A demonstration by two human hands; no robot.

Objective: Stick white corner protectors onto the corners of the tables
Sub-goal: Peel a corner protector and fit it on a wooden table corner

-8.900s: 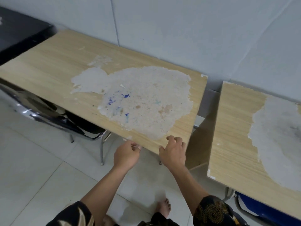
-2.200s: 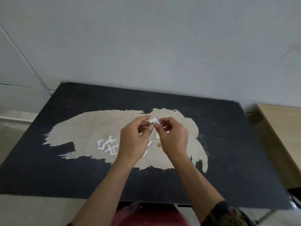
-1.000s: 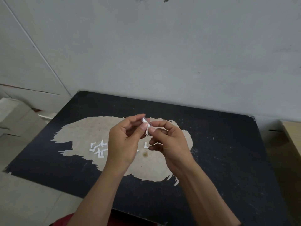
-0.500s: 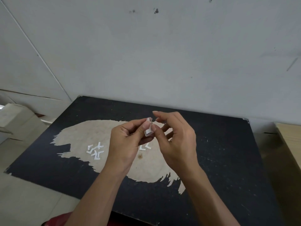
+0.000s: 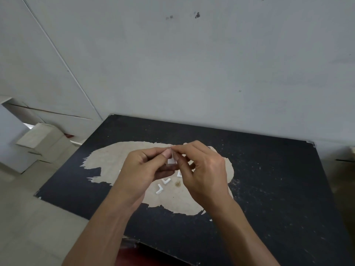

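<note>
corner protector up between both hands — small, white, pinched near its top by the thumb and forefinger of the left hand, while the right hand closes its fingertips on it from the other side. both hands are curled in tight, fingertips meeting, held above the black table. just beneath the left fingers, loose protectors lie on the table's worn tan patch — one l-shaped piece under the thumb, another nearer the left wrist, a third peeking out below the right fingers. grey wall beyond the fingertips.
</note>
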